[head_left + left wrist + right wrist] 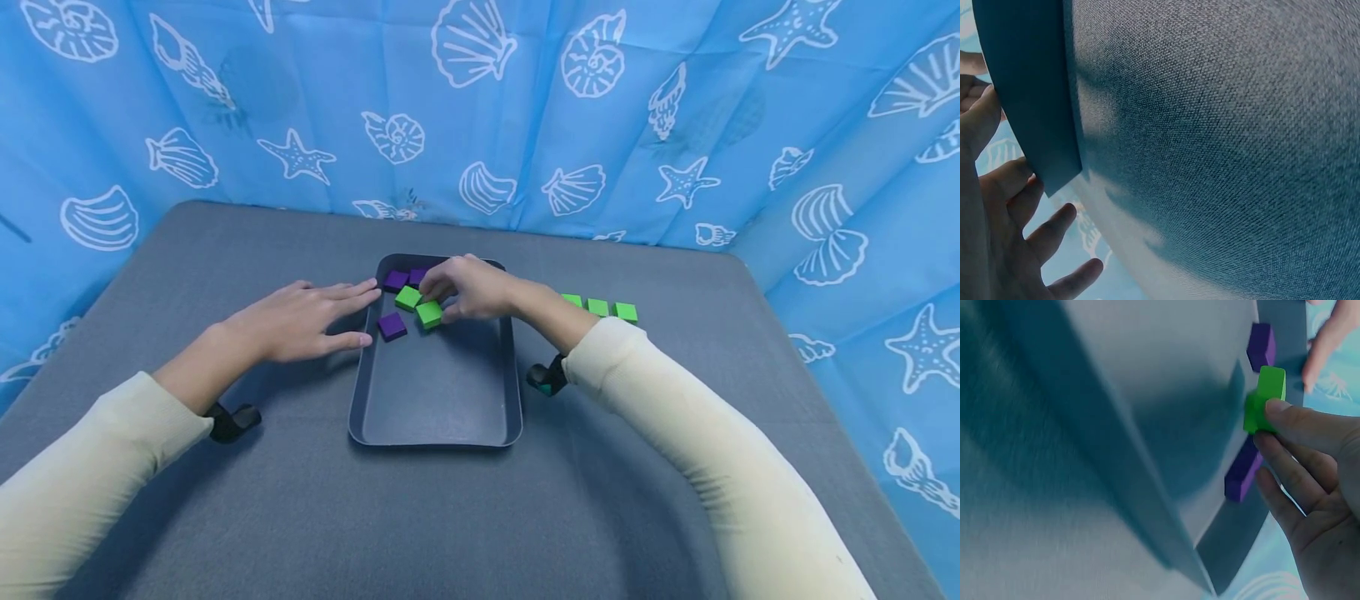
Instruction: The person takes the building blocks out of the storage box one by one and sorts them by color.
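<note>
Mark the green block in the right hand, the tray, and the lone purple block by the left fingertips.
green block [429,314], head view, top face.
tray [435,392], head view, bare floor.
purple block [392,326], head view, top face.

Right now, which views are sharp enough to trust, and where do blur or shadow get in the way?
Head view: sharp, evenly lit, edges bowed by the wide lens. Left wrist view: crisp cloth weave, soft shadow beside the tray. Right wrist view: motion-blurred, yet the green block reads clearly.

Head view looks down from above; both wrist views, perhaps inches off, share the dark grey plastic tray [435,400] [1029,94] [1147,506].
</note>
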`<control>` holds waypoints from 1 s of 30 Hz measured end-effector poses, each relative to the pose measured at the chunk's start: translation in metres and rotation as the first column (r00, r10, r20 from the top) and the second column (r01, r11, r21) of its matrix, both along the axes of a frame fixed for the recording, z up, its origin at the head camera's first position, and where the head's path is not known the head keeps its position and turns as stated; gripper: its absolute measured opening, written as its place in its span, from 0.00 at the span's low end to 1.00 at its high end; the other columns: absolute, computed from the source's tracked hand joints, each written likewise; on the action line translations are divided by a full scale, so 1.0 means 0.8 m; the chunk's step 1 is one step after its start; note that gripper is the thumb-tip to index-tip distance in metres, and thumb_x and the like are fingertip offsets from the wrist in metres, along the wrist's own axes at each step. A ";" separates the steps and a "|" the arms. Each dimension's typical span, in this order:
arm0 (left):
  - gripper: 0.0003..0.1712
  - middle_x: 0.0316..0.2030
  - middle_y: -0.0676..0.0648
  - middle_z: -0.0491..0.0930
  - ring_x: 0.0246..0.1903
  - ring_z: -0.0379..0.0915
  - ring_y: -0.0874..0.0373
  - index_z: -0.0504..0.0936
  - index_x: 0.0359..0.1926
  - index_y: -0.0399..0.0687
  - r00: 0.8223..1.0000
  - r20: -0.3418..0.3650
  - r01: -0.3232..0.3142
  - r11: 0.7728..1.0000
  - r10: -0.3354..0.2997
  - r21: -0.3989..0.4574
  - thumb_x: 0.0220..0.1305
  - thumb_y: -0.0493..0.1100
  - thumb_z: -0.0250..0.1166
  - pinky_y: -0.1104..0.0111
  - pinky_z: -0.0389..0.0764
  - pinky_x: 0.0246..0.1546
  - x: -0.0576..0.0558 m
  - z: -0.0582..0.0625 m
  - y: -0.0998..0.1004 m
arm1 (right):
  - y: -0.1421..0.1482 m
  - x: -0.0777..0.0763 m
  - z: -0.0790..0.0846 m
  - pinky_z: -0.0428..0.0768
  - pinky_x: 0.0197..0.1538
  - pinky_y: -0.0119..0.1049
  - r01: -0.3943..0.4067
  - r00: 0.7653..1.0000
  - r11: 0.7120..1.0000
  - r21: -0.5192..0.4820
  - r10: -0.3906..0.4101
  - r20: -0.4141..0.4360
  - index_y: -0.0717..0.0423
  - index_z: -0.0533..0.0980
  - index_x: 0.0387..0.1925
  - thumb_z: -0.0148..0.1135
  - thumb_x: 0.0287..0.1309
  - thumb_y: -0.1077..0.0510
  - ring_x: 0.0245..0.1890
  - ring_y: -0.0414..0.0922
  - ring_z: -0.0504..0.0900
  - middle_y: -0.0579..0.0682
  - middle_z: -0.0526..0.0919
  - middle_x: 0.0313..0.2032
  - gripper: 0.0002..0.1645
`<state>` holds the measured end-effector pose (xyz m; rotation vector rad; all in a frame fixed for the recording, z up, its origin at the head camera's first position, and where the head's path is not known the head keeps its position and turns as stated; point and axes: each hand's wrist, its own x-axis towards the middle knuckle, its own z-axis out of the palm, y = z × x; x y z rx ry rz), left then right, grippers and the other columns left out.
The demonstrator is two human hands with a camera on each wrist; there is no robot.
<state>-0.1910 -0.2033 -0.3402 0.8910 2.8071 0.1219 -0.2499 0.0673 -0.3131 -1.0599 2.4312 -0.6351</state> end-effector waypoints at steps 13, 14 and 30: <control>0.45 0.76 0.42 0.53 0.70 0.60 0.39 0.56 0.78 0.48 1.000 -0.005 0.003 1.000 -0.003 -0.006 0.71 0.68 0.52 0.33 0.58 0.64 0.001 0.002 0.002 | 0.065 -0.007 0.021 0.77 0.61 0.46 0.054 0.998 0.997 -0.061 -0.055 -0.020 0.67 0.76 0.58 0.69 0.56 0.71 0.56 0.51 0.81 0.59 0.82 0.55 0.26; 0.45 0.76 0.42 0.53 0.70 0.60 0.39 0.56 0.78 0.47 1.000 -0.006 0.003 1.000 -0.004 -0.006 0.71 0.68 0.52 0.33 0.58 0.64 0.001 0.002 0.002 | 0.072 -0.007 0.023 0.77 0.61 0.46 0.063 0.998 0.996 -0.059 -0.065 -0.024 0.66 0.76 0.58 0.69 0.56 0.71 0.56 0.51 0.81 0.59 0.82 0.55 0.27; 0.45 0.76 0.43 0.54 0.69 0.61 0.39 0.56 0.78 0.48 1.000 -0.013 0.018 1.000 -0.018 0.015 0.71 0.68 0.52 0.33 0.58 0.64 0.002 0.003 -0.001 | 0.193 -0.001 0.036 0.77 0.60 0.53 0.224 0.972 0.972 -0.071 -0.228 -0.054 0.65 0.77 0.57 0.69 0.56 0.70 0.57 0.56 0.80 0.60 0.82 0.54 0.26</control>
